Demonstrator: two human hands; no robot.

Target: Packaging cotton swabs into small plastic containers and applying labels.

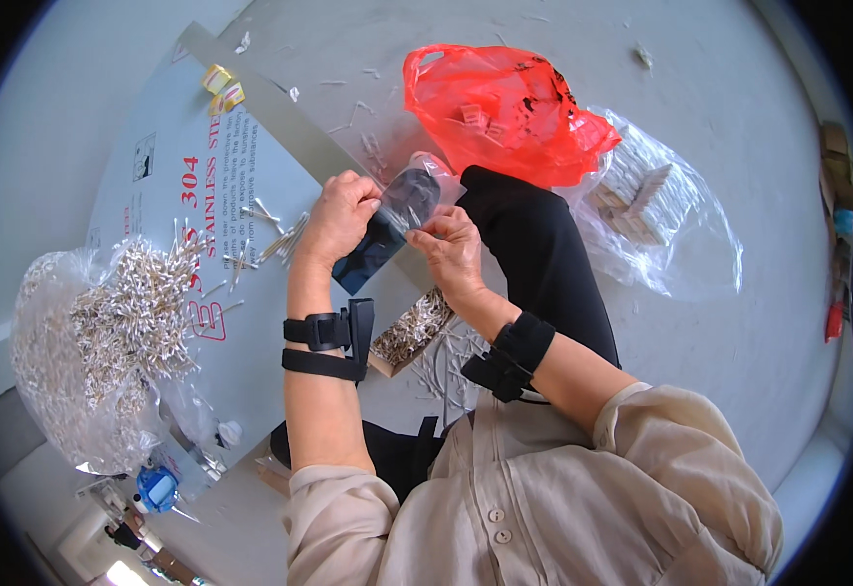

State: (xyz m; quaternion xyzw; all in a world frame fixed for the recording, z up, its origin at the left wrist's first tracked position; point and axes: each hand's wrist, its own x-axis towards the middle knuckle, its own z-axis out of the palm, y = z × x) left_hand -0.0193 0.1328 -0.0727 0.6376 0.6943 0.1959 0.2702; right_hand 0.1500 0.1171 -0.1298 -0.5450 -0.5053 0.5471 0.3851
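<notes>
Both pinches: my left fingers (360, 188) and right fingers (434, 229) are each drawn narrow, gripping opposite sides of a thin, clear plastic film (405, 217), perhaps a small bag.
Film's place: just above the middle of the frame, spanning the gap between my two grips.
Handling the film: I judge a light, even pinch close to the edge best; if layers cling, rolling them apart seems safer than a tug, which could tear or crease it.
Straps: black, bulky bands (321, 332) circle my forearms (327, 420), so I would keep them off the narrow, open cardboard box (384, 366) full of white-tipped swabs (411, 330), just below centre.
Left side: a big, clear plastic sack (41, 322) of swabs lies on the pale, blue-grey tabletop (260, 347) with red printing; loose swabs lie nearer centre.
Top and right: a crumpled, translucent red bag (505, 117) at top centre; right of it, a clear bag (710, 244) of white packs.
</notes>
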